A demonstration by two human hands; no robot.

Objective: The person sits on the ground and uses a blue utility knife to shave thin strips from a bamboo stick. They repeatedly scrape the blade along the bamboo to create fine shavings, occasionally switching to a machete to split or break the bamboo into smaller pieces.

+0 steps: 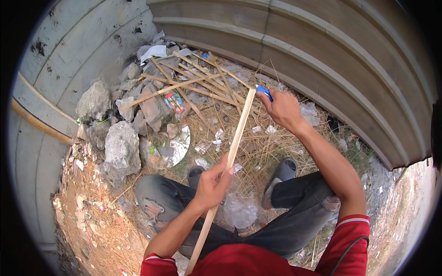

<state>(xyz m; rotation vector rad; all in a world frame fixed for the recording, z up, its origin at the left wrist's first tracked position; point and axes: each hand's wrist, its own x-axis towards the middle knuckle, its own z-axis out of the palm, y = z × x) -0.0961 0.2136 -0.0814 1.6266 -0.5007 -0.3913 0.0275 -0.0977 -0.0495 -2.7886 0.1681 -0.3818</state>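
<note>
My left hand (212, 185) is closed round a long, flat wooden strip (235, 142). The strip slants from my lap up to its far end, near the middle of the view. At that far end my right hand (284, 109) grips a small blue utility knife (264, 92). The knife's pale tip is at or very near the end of the strip; I cannot tell if they touch. Beyond my hands, several similar wooden sticks (184, 86) lie crossed over one another on rubble and dry grass.
Grey stones and broken concrete (122, 147) are heaped at the left, beside a pale curved wall (92, 37). A ribbed brown metal sheet (322, 50) rises at the far right. White shards (180, 146), a clear plastic bag (240, 210) and litter lie around my sandalled feet (282, 175).
</note>
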